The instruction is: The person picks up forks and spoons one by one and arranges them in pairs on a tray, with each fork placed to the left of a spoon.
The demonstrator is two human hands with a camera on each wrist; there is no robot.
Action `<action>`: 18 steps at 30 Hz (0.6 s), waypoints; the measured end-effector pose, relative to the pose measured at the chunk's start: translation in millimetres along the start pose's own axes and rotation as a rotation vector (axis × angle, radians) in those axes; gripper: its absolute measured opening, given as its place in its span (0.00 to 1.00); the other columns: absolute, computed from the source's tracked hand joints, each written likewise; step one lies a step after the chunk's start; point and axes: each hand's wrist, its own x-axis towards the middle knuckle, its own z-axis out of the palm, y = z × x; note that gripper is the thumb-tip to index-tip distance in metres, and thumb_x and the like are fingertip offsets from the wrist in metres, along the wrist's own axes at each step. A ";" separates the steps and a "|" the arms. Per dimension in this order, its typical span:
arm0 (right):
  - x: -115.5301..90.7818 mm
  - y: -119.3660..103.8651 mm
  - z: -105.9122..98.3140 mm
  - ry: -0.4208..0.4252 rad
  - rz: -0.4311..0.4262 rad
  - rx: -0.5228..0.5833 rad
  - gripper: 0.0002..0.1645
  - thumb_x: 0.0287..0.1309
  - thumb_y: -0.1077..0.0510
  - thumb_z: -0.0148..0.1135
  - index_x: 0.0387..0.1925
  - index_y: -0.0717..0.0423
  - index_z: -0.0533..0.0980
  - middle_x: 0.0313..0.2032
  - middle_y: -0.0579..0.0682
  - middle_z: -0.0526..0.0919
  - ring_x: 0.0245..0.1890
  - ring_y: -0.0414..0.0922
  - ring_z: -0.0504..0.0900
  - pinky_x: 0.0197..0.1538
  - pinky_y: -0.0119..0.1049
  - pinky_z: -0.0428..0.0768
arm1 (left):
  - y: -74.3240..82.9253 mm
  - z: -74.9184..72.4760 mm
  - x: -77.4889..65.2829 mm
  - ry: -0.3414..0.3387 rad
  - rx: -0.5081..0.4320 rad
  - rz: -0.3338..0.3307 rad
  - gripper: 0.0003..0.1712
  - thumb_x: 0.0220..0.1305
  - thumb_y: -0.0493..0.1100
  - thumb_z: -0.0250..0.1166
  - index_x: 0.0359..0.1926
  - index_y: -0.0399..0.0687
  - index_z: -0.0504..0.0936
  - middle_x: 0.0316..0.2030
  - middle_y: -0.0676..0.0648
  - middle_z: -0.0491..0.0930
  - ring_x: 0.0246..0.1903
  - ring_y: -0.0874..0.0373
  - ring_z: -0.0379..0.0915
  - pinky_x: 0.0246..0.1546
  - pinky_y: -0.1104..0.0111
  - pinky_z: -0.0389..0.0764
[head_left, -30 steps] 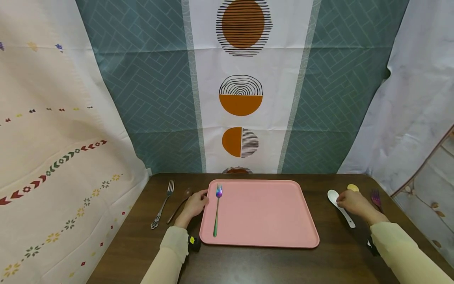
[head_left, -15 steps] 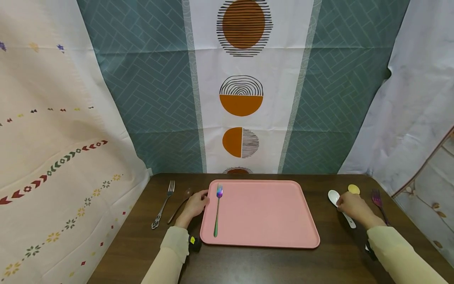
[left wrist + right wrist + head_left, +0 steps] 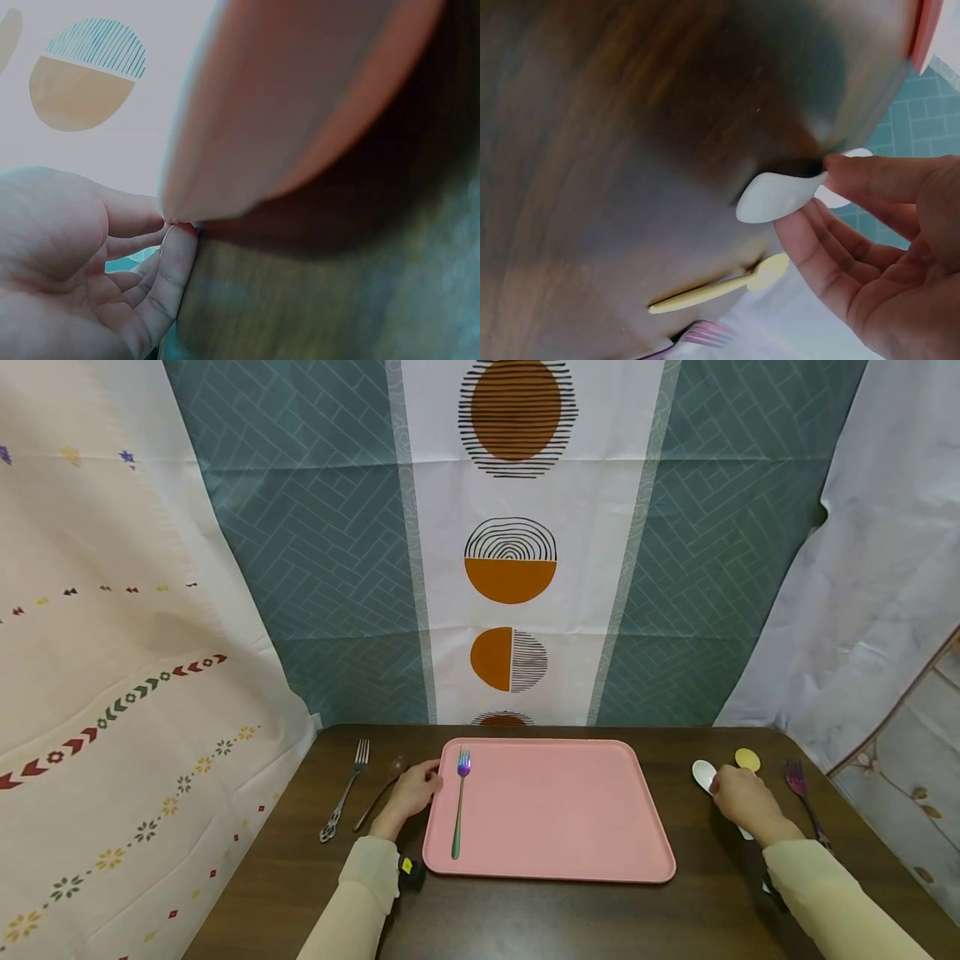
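Observation:
My left hand (image 3: 411,793) is at the left rim of a pink tray (image 3: 562,810). In the left wrist view the thumb and a finger pinch the tray's edge. On the tray's left side lies a rainbow-coloured fork (image 3: 463,764) with a green handle. To the right of the tray, my right hand (image 3: 746,803) pinches a white spoon (image 3: 776,199) by its handle between thumb and fingers. In the head view the hand covers the middle of that spoon; its bowl and handle tip show.
A yellow spoon (image 3: 747,760) and a purple fork (image 3: 798,785) lie right of the right hand. Left of the left hand lie a brown spoon (image 3: 397,767) and a silver fork (image 3: 360,760). Patterned cloths (image 3: 330,527) hang behind and beside the wooden table (image 3: 525,927).
My right hand has shifted slightly left and closer over the white spoon, covering more of its handle; more of the purple fork shows. My left hand and the tray have stayed put.

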 end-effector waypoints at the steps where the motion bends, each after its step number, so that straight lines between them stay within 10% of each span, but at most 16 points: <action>1: 0.4 0.3 0.8 0.005 -0.002 -0.007 0.08 0.48 0.72 0.60 0.31 0.71 0.83 0.34 0.71 0.84 0.33 0.71 0.83 0.37 0.67 0.79 | 0.1 -0.2 0.3 0.001 0.002 -0.001 0.26 0.77 0.39 0.58 0.71 0.35 0.73 0.46 0.40 0.81 0.40 0.50 0.78 0.47 0.57 0.83; 9: 4.9 2.2 2.8 0.050 -0.048 -0.021 0.06 0.47 0.73 0.61 0.28 0.71 0.83 0.31 0.70 0.84 0.30 0.69 0.84 0.36 0.65 0.80 | -1.5 -0.5 4.8 0.005 0.011 0.028 0.25 0.77 0.38 0.57 0.71 0.35 0.74 0.42 0.42 0.81 0.36 0.53 0.76 0.41 0.60 0.81; 18: 5.8 8.7 -9.6 -0.084 0.065 0.115 0.10 0.51 0.66 0.63 0.34 0.70 0.84 0.33 0.65 0.86 0.33 0.63 0.83 0.37 0.63 0.80 | -5.5 1.0 6.7 0.001 0.004 0.039 0.25 0.77 0.39 0.57 0.70 0.35 0.74 0.37 0.45 0.79 0.32 0.56 0.74 0.33 0.65 0.76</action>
